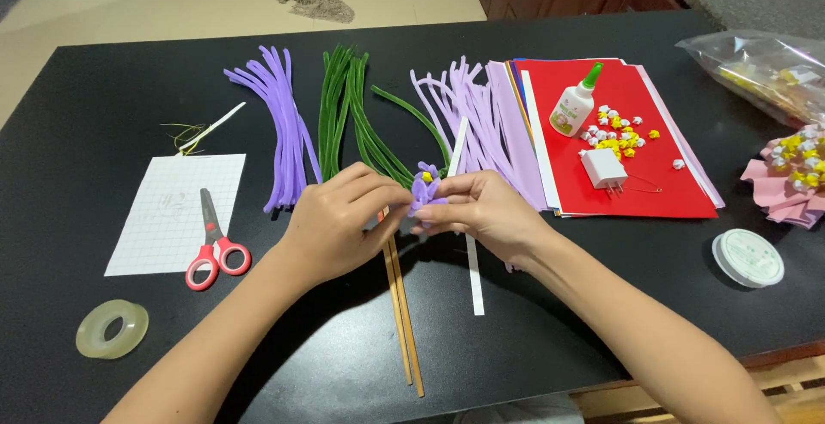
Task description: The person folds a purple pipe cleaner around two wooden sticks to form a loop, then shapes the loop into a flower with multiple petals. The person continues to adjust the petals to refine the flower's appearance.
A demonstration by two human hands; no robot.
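Pinching purple flower point(424, 190), prob. both hands point(344, 218).

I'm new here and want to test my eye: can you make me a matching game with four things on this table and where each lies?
Things:
1. scissors
2. glue bottle
3. tape roll
4. purple flower

Places:
A. on the red paper
B. between both hands
C. near left corner of the table
D. on the grid sheet

Pairs: 1-D, 2-A, 3-C, 4-B

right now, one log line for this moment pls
left hand: pinching purple flower | right hand: pinching same flower | sticks: under hands | scissors: on paper, untouched
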